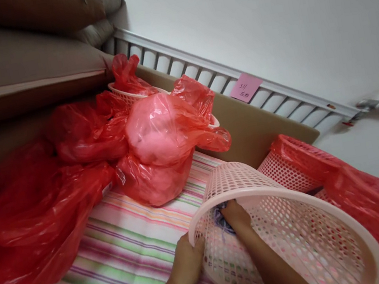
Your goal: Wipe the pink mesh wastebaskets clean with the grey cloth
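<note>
A pale pink plastic mesh basket (316, 198) lies tipped on its side, its mouth facing me. My left hand (190, 258) is closed on the left part of its rim, with a silver bangle at the wrist. Inside the basket, my right hand (237, 216) is closed around a bunched purple-grey cloth (222, 220) pressed against the inner wall. The fingertips of that hand are partly hidden by the cloth. Beneath the basket spreads a striped cloth (129, 240) in white, green, pink and purple.
Stuffed red plastic bags (158, 132) crowd the left and back, one over a pink basket. At the right, more mesh baskets (286, 171) sit under red plastic (373, 207). A slatted metal rail (206, 73) with a pink note (245, 87) runs along the wall. Folded padding (21, 59) rises upper left.
</note>
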Motion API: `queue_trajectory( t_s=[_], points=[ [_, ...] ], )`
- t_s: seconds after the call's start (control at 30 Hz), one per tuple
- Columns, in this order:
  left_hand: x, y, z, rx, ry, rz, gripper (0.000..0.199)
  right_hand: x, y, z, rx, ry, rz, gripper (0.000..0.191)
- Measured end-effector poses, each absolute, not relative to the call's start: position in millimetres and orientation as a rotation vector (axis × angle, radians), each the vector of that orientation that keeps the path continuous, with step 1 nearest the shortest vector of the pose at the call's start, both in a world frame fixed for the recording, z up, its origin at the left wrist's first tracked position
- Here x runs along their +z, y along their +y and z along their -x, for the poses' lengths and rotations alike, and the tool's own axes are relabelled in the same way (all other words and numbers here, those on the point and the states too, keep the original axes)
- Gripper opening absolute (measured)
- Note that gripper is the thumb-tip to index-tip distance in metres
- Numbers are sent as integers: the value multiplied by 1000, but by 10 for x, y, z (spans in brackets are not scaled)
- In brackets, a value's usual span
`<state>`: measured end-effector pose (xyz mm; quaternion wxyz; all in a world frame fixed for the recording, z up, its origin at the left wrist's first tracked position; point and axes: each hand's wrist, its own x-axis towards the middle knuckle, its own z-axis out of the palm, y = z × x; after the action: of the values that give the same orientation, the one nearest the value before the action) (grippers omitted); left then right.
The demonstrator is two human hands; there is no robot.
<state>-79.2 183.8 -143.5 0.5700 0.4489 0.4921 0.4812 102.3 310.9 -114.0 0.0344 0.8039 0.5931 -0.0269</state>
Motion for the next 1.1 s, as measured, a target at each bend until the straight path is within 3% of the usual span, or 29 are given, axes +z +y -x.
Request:
queue_trajectory(
  t_s=[0.4,0.57,0.73,0.87,1.1],
  points=[
    [-1442,1853,813,1182,1101,-1059,37,-1123,3042,-1014,-80,1849,-2421,45],
    [-1465,1860,823,1210,1070,-1070,37,-1092,2656,-959,-97,1930,-2309,37],
    [-1432,1839,835,1210,1085,-1058,37,-1070,2038,-908,-171,2039,-2187,52],
    [-1389,1820,837,1211,1075,-1057,37,-1030,1714,-853,-240,2033,-2155,49],
    [-1384,1848,842,1201,1090,-1062,36,-1030,1985,-824,-179,2029,-2184,43]
  ],
)
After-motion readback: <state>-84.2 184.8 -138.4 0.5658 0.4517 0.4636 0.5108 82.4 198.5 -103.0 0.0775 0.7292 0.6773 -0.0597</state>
